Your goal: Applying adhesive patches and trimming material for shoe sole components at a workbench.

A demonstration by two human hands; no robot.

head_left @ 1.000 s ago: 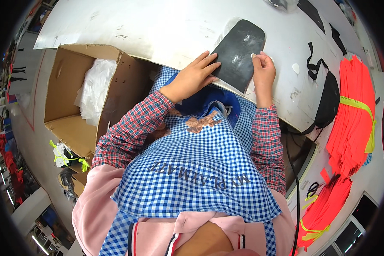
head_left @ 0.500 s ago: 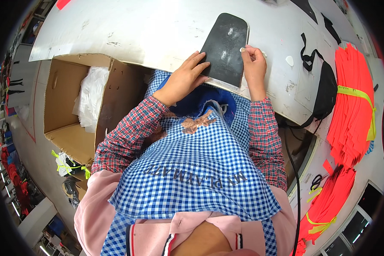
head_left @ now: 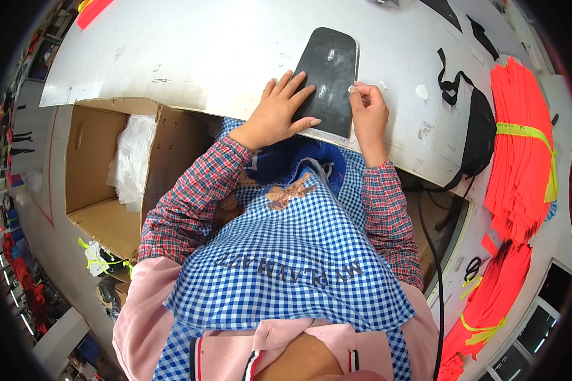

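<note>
"One panel under both hands?"

"Yes, a black, round-cornered panel [head_left: 334, 108] of thin sheet material, flat on the scuffed white table [head_left: 171, 63] by its near edge. Take it as the dial's centre, twelve pointing away from the person."

"And the fingers?"

"The left hand [head_left: 274, 117], at eight o'clock, lies with fingers spread, holding down the panel's left side. The right hand [head_left: 371, 117], at four, has thumb and forefinger pinched together, seemingly on a small pale chip [head_left: 352, 89], midway along the right edge."

"How far along?"

"Whitish smudges show on the panel's face. Whether that edge carries a mark I can't tell; I'd judge that side partly done."

"Further out?"

"A flat white teardrop-shaped piece [head_left: 422, 93] at three; tied orange-red fabric strips [head_left: 521, 159] near four; black-handled scissors [head_left: 472, 268] towards five. Between eight and nine, an open brown cardboard box [head_left: 94, 149] holds clear plastic bags [head_left: 135, 159], above a grey floor [head_left: 35, 222]."
</note>
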